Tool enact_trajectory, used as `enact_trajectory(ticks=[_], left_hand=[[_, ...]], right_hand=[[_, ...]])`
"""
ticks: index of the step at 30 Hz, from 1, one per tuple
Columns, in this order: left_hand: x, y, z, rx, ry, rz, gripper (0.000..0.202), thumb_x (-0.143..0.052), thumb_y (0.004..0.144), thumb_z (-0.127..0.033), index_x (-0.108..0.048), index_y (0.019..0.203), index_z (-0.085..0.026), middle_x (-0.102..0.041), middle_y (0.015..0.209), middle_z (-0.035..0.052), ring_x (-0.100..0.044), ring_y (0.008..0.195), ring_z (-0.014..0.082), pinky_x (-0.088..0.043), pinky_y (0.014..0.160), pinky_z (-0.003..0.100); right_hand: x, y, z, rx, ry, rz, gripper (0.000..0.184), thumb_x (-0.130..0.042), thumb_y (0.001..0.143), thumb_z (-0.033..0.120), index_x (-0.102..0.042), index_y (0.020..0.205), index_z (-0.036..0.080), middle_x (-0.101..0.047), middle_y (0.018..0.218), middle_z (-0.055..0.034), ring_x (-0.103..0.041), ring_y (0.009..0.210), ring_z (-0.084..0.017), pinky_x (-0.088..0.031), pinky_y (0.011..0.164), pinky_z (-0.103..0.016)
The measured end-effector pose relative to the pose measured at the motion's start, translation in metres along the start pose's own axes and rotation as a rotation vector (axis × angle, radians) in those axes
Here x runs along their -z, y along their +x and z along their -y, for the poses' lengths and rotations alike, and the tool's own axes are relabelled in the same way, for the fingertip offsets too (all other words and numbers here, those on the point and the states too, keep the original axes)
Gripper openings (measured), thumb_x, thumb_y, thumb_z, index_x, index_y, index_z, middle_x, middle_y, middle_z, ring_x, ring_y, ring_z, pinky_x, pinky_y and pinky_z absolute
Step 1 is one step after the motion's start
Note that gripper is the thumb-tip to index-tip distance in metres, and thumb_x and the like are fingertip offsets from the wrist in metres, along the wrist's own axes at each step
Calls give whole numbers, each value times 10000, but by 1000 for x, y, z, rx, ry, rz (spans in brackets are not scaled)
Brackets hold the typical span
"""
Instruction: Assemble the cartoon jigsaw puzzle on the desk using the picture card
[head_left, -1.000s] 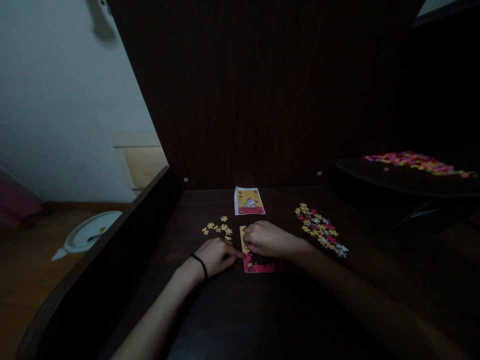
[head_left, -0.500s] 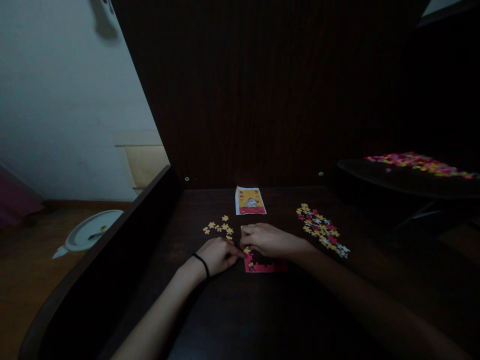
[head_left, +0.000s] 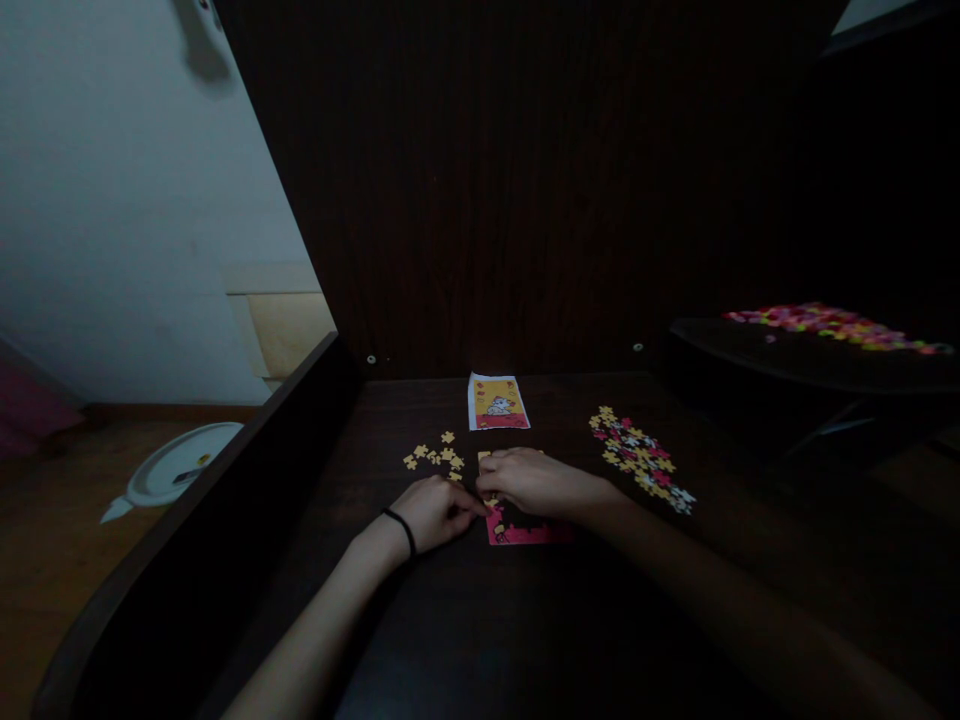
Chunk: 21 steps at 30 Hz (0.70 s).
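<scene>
A partly built jigsaw with a pink bottom edge and a yellow left edge lies on the dark wooden table. My left hand, black band at its wrist, is curled with one finger pointing at the jigsaw's left edge. My right hand lies over the jigsaw's upper part, fingers bent down onto the pieces at that same edge. The fingertips of both hands nearly meet there. Whether either pinches a piece is hidden in the dim light.
Loose yellow pieces lie left of the hands, a mixed heap of pieces to the right. A small reference picture lies by the dark back panel. A raised side board bounds the left. A white plate lies on the floor.
My right hand has slid slightly left and down along the jigsaw's yellow edge, covering more of it. The left hand has barely moved.
</scene>
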<state>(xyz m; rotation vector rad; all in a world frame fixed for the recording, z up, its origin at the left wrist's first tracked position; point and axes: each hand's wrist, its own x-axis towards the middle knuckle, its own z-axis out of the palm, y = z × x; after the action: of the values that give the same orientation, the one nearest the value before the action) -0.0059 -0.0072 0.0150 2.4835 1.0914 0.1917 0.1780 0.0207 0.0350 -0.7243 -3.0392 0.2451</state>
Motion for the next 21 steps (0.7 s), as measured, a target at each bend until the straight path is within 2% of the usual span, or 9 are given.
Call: enact_trajectory(ticks=[6,21], left_hand=[[1,-1,0,4,14,-2,293,-462,764,-155,-639,963,-278,-674,845,-24,-599,714,118,-414,638,187],[-1,-1,2,-37,-6,19,304,-452,770,-141,-627,987,-261,-663,897,-11,-597,773,122,-424,690,192]], right_hand=[[2,-1,2,25,-47,-4,169,-454,787,101,-591,834,188,-539,830,-36,-490,801,-153,-356,646,-253],[3,0,4,-15,-35,29,217,-411,797,85,-587,863,193,-546,865,-43,-491,827,-166,-363,659,-265]])
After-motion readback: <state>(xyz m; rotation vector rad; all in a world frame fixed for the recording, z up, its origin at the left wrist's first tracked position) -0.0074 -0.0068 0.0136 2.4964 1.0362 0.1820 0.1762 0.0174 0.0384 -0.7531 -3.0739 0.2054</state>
